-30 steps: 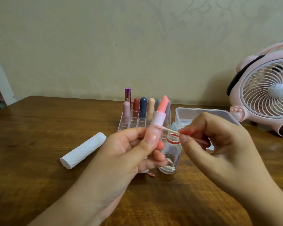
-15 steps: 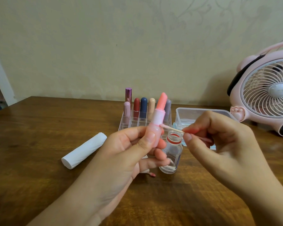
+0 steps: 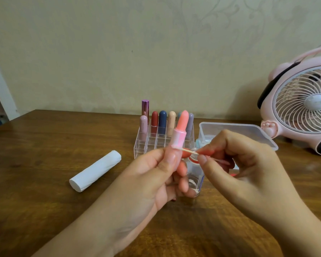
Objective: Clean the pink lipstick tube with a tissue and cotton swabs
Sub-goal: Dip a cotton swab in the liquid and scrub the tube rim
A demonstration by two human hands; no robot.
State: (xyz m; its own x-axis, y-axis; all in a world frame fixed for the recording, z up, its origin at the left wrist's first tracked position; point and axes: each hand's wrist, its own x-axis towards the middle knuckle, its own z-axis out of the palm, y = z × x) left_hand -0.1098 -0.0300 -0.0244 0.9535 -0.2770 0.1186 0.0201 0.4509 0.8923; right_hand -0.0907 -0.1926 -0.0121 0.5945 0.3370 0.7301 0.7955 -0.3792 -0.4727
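Lipstick tube [image 3: 178,140] before organizer [image 3: 150,143], bottle [image 3: 194,179]

Brown wooden table [image 3: 44,210] against a pale beige wall [image 3: 100,52] with faint scroll patterning.

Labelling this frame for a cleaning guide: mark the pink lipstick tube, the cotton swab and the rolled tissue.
pink lipstick tube [image 3: 178,140]: head view, on its pale pink collar below the bullet.
cotton swab [image 3: 188,151]: head view, on the bare wooden stick.
rolled tissue [image 3: 96,170]: head view, mid-length on the white roll.
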